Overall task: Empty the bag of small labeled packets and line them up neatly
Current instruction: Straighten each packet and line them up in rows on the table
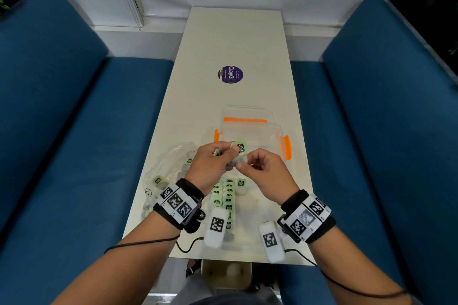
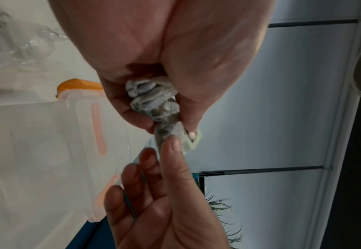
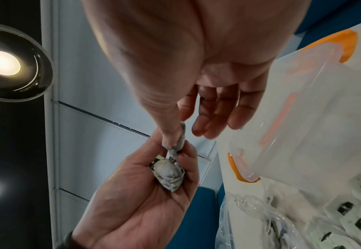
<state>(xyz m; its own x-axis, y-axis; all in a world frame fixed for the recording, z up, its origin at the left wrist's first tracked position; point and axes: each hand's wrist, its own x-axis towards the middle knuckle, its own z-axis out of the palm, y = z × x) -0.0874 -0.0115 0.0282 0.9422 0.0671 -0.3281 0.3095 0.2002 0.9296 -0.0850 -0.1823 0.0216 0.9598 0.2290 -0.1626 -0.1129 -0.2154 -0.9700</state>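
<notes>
Table (image 1: 235,39): far half, toward 12 o'clock, is lying open apart from a flat sticker (image 1: 230,74). Tub (image 1: 250,129) is blocking the middle. Bag (image 1: 168,168) is crowding 9 o'clock. Packet rows (image 1: 224,199) are filling 6 o'clock. A bare strip is running along 3 o'clock. Benches (image 1: 74,131) are flanking both sides.

Clear orange-latched box (image 1: 250,131) near purple sticker (image 1: 230,74)
</notes>
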